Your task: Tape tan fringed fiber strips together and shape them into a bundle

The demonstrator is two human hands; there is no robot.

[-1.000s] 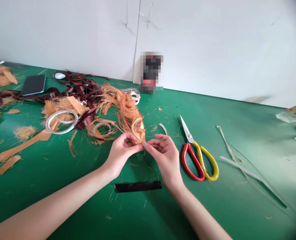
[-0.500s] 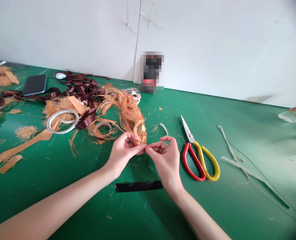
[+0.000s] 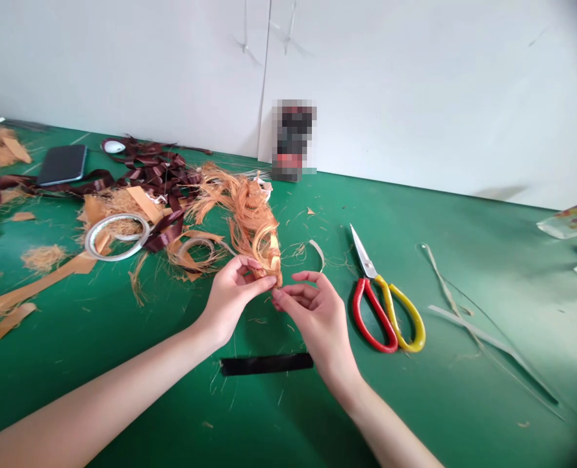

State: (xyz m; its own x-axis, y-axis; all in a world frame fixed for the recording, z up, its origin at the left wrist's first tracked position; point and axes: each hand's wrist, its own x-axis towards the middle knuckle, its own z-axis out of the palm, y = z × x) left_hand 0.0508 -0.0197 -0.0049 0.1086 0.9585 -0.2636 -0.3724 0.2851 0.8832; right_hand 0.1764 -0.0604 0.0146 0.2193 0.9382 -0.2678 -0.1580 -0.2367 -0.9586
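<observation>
A loose bundle of orange fibres [image 3: 252, 227] lies on the green table [image 3: 444, 273], curling into a looped lower end. My left hand [image 3: 232, 299] pinches that lower end between thumb and fingertips. My right hand [image 3: 315, 315] sits just to the right, its fingertips by the left thumb and close under the bundle's end. Its fingers are slightly apart, and I see nothing in them. Below both hands lies a black strip [image 3: 266, 364]. To the right are scissors [image 3: 381, 312] with red and yellow handles.
A tape roll [image 3: 117, 237] and a tangle of maroon ribbon [image 3: 156, 172] lie to the left among tan strips and fibre tufts. A dark tablet [image 3: 62, 164] lies behind them. A white wall [image 3: 415, 97] bounds the table's back edge. Pale strips [image 3: 478, 331] lie at right.
My hands have shifted slightly down and left. My right fingertips have eased away from the bundle's end, and the view has moved a little.
</observation>
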